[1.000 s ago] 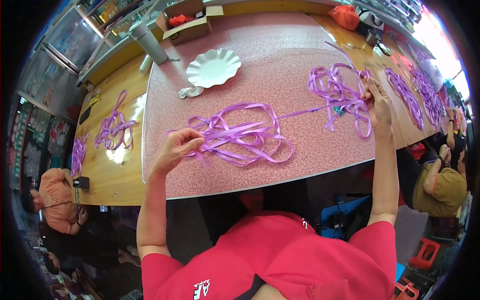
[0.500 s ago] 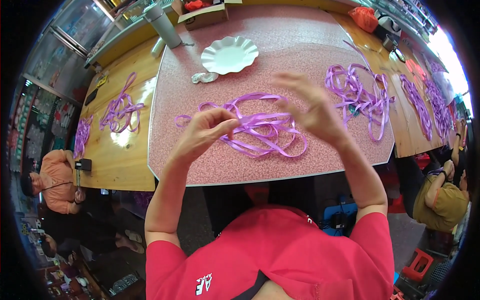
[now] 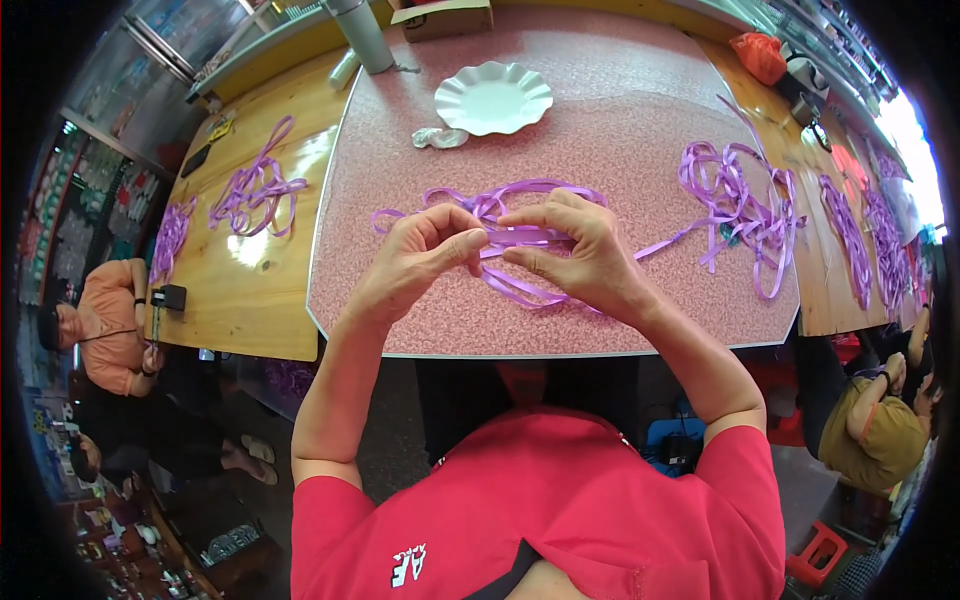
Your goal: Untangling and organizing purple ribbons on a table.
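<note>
In front of me lies a loose tangle of purple ribbon (image 3: pixel 522 290) on a pink speckled tabletop (image 3: pixel 560 330). My left hand (image 3: pixel 425 262) pinches a strand between thumb and forefinger at the tangle's left side. Close beside it, my right hand (image 3: pixel 580 245) curls its fingers and thumb around the same ribbon. Short lengths stretch between the two hands. From my right hand's side, one strand runs off to a larger ribbon pile (image 3: pixel 735 215) on the right. The hands hide part of the middle tangle.
A white scalloped plate (image 3: pixel 493 98) stands at the back, a crumpled clear wrapper (image 3: pixel 440 138) beside it. Behind are a grey flask (image 3: pixel 362 35) and a cardboard box (image 3: pixel 443 18). More ribbon (image 3: pixel 258 190) lies on the left wooden table. People sit at both sides.
My right hand has come down and left from the air to the ribbon beside my left hand. My left hand keeps its pinch. The whole view has shifted slightly.
</note>
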{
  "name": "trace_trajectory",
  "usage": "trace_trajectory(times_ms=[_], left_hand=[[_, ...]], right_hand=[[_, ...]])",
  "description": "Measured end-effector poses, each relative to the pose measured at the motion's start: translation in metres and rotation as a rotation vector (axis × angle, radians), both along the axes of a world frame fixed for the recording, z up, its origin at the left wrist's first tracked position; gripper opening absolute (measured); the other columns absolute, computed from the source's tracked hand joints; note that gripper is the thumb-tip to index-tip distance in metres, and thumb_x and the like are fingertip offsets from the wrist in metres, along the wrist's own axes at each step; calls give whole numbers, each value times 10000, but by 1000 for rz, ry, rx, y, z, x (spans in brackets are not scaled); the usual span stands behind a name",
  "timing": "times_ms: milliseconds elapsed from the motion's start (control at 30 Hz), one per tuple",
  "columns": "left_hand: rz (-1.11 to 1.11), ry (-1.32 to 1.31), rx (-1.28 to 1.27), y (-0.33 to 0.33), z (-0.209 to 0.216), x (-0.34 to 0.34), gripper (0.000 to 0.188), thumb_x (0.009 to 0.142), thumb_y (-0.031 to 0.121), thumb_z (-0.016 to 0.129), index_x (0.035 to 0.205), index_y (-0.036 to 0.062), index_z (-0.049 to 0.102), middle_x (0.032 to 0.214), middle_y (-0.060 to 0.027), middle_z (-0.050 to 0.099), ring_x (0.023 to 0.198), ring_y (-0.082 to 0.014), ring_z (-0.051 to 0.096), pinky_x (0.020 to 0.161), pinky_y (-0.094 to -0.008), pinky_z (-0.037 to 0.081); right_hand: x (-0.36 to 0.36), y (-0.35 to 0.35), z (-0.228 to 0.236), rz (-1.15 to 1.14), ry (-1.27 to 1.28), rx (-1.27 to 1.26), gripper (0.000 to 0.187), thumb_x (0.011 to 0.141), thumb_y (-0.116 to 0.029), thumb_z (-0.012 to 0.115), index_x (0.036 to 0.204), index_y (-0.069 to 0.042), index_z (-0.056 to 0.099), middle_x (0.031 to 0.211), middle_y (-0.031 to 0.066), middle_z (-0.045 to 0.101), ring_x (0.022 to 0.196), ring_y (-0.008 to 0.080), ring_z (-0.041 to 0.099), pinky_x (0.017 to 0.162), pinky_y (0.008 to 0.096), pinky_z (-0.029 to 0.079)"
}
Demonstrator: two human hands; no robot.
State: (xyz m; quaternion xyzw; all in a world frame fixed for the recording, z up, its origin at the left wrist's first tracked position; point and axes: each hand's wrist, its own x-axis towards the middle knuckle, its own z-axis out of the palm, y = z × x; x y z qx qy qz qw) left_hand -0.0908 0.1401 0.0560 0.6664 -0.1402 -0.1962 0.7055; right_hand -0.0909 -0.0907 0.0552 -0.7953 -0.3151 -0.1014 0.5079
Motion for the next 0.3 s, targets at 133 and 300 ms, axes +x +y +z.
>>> trace_trajectory(times_ms=[133, 300], left_hand=[[11, -10, 1, 1, -3, 0, 219, 955, 231, 662, 991, 17, 635, 844, -18, 631, 797, -91, 597, 758, -245, 477], [24, 25, -37, 5, -17, 0, 198, 960, 217, 648, 995, 24, 616, 858, -42, 646, 793, -121, 629, 774, -276, 508]], right_hand=[[0, -3, -8, -52, -19, -32, 178, 792, -78, 792, 964, -71, 748, 781, 41, 599, 702, 140, 549, 603, 286, 432], [4, -9, -16, -69, -6, -53, 197, 801, -83, 786, 996, -87, 759, 786, 28, 602, 708, 136, 554, 595, 280, 433]])
